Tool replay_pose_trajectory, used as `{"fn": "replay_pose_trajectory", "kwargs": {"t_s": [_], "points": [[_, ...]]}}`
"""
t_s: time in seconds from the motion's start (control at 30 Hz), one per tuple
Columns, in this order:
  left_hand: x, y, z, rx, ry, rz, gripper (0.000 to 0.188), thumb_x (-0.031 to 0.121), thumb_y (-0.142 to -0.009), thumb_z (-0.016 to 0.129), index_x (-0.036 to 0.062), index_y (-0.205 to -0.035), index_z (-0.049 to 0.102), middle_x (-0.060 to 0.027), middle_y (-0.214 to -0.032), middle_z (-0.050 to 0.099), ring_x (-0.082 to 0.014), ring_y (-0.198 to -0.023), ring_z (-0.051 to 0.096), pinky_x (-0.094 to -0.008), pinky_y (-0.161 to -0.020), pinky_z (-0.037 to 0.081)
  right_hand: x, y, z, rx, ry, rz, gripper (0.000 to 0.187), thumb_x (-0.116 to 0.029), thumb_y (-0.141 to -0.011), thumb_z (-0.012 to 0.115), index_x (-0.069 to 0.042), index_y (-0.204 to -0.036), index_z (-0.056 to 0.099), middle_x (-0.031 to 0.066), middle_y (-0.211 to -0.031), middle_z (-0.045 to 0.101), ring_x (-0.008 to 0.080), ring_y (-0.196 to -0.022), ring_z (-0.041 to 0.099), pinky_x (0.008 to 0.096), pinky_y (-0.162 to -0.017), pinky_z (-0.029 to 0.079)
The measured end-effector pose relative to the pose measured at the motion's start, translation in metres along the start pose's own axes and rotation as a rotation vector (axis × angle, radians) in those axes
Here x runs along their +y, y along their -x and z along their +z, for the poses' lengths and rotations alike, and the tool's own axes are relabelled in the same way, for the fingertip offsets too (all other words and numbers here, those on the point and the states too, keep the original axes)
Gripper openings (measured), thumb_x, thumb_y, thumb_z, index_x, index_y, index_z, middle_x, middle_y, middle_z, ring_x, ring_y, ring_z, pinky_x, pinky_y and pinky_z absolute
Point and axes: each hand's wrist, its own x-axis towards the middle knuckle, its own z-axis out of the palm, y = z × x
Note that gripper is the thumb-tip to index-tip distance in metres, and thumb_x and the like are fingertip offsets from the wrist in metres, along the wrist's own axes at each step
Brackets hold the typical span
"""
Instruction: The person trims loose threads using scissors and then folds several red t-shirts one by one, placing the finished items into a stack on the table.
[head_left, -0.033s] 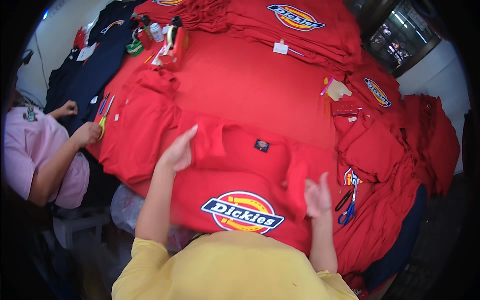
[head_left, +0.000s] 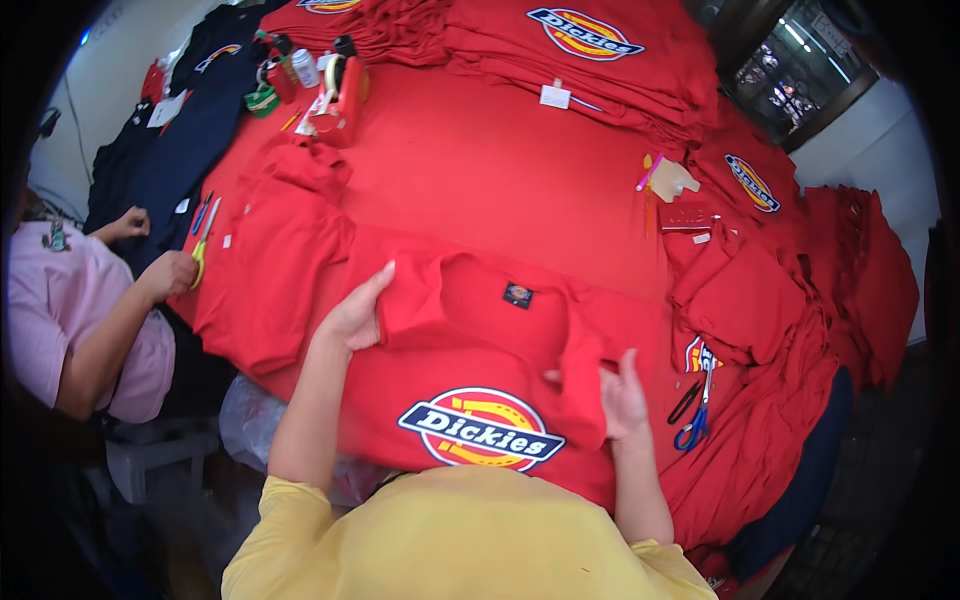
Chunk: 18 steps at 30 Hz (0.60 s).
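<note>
A red shirt [head_left: 480, 350] with a large oval print on its chest lies in front of me, its neckline gaping and a small dark label inside the collar. My left hand [head_left: 358, 312] grips the shirt at one shoulder, thumb up and the other fingers tucked behind the cloth. At the opposite shoulder, my right hand [head_left: 626, 400] holds a fold of the fabric, thumb raised and a fingertip showing past the fold. Blue-handled scissors [head_left: 692, 430] lie on red cloth to the right of my right hand.
Stacked red shirts [head_left: 600, 85] stand at the back, with more red garments [head_left: 750, 290] heaped on the right. A red tape dispenser [head_left: 345, 105] and small bottles sit at the back left. On the left, a co-worker's hand [head_left: 170, 275] holds yellow-handled scissors [head_left: 198, 265] beside dark garments [head_left: 185, 140].
The whole view has shifted slightly. My right hand has moved a little left and up with its fold of the shirt; my left hand stays at its shoulder.
</note>
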Motion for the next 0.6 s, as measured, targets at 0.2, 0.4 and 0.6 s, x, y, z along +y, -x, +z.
{"fn": "replay_pose_trajectory", "kwargs": {"t_s": [0.2, 0.4, 0.6], "points": [[0.036, -0.027, -0.010, -0.112, 0.213, -0.058, 0.046, 0.032, -0.100, 0.045, -0.0048, -0.127, 0.053, -0.0161, -0.123, 0.062, -0.0276, -0.113, 0.060, -0.0387, -0.100, 0.047, -0.056, -0.027, -0.041, -0.128, -0.276, -0.322, 0.055, -0.039, -0.100, 0.045, 0.004, -0.134, 0.045, 0.0217, -0.132, 0.054, 0.0330, -0.124, 0.051, 0.0459, -0.105, 0.042], [0.039, -0.053, -0.041, 0.014, 0.006, -0.115, 0.040, 0.027, -0.099, 0.048, -0.0027, -0.125, 0.056, -0.0144, -0.124, 0.062, -0.0256, -0.112, 0.062, -0.0387, -0.099, 0.048, -0.106, -0.043, -0.043, 0.215, 0.007, -0.307, 0.032, -0.014, -0.097, 0.052, 0.003, -0.124, 0.052, 0.0157, -0.125, 0.060, 0.0292, -0.116, 0.059, 0.0431, -0.100, 0.047], [0.039, -0.045, -0.019, 0.113, 0.061, -0.128, 0.039, 0.026, -0.099, 0.048, -0.0034, -0.123, 0.057, -0.0141, -0.122, 0.063, -0.0234, -0.110, 0.062, -0.0375, -0.097, 0.048, -0.101, -0.044, -0.039, 0.232, -0.018, -0.252, 0.035, -0.014, -0.099, 0.050, 0.005, -0.127, 0.049, 0.0169, -0.125, 0.060, 0.0276, -0.113, 0.060, 0.0397, -0.097, 0.049]]}}
